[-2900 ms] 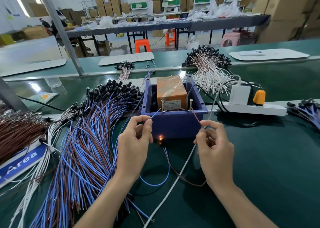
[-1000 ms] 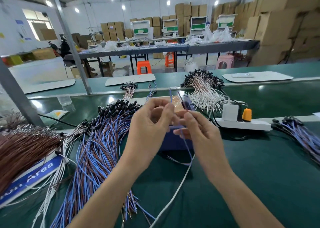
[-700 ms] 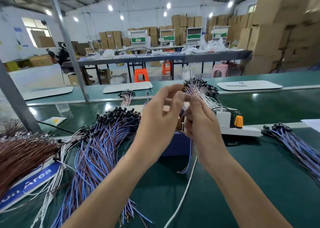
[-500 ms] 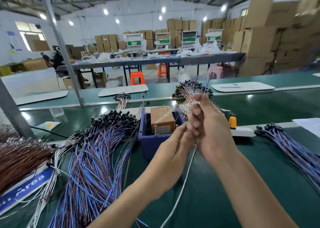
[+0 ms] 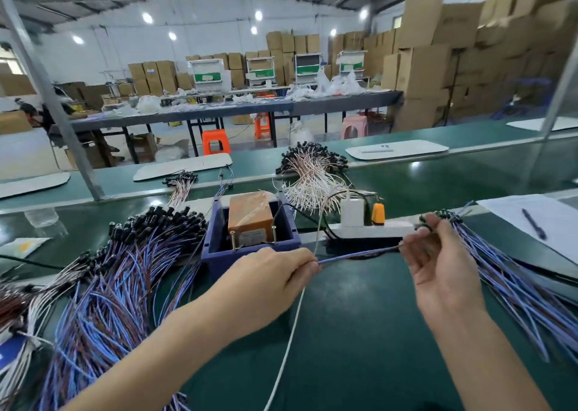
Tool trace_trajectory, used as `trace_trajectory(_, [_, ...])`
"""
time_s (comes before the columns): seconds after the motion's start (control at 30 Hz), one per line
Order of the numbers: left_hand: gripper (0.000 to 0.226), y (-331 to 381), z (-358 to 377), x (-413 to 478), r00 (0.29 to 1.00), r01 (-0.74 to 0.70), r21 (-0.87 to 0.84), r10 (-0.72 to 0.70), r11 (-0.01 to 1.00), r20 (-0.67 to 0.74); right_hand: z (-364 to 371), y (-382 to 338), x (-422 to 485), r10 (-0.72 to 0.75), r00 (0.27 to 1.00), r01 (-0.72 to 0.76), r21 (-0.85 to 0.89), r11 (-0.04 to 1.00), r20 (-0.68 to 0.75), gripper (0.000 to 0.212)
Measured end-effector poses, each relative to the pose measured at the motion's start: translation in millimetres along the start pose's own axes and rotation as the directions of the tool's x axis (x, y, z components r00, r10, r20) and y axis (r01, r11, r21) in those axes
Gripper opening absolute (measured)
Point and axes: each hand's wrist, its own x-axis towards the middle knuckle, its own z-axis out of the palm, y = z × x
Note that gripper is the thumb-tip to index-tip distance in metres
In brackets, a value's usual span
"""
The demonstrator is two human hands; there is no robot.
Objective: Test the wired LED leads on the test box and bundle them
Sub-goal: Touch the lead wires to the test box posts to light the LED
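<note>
Presently the lead (image 5: 359, 253) hangs nearly taut between both hands, just above the tabletop (image 5: 359, 332). The left hand (image 5: 269, 274) pinches one end in curled fingers (image 5: 308, 262). The right hand (image 5: 438, 263) pinches the other end, its remaining fingers loosely curled.

I judge the lead very light, thin and limp: a twisted blue-and-brown pair that sags unless both ends are held, and that snags easily on its neighbours. It is best taken near the ends, with gentle pull so the joints are not strained.

Its long axis runs almost level from the left fingers to the right, rising slightly rightward. A dark head seems to sit at the right fingers, though blur leaves that unsure.

Just right of the right fingers lies a pile (image 5: 506, 285) of like leads. Beyond the left fingers stands the test box (image 5: 250, 254), and the power strip (image 5: 369, 229) lies beyond the lead.
</note>
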Motion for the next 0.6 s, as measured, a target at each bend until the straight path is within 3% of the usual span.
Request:
trace_trajectory(0.17, [0.031,17.4,20.1,24.5,0.997,-0.080,0.297,0.073,0.952,0.036,-37.0,-6.6,4.4,-0.087,0.985,0.088,0.000,0.996,-0.147,0.025])
trace_trajectory(0.3, [0.027,35.6,34.7,51.5,0.977,-0.147,0.426,0.198,0.893,-0.077,-62.2,-20.9,9.4,-0.113,0.963,0.119,0.011,0.993,-0.246,0.022])
trace_trajectory(0.53, [0.008,58.3,55.6,116.3,0.890,-0.209,0.496,0.374,0.843,-0.261,-102.2,-45.5,18.6,-0.083,0.939,0.124,0.106,0.987,-0.333,0.011])
trace_trajectory(0.6, [0.006,67.5,59.4,135.0,0.886,-0.168,0.472,0.342,0.866,-0.313,-111.1,-47.5,19.6,-0.096,0.934,0.134,0.090,0.987,-0.345,0.009])
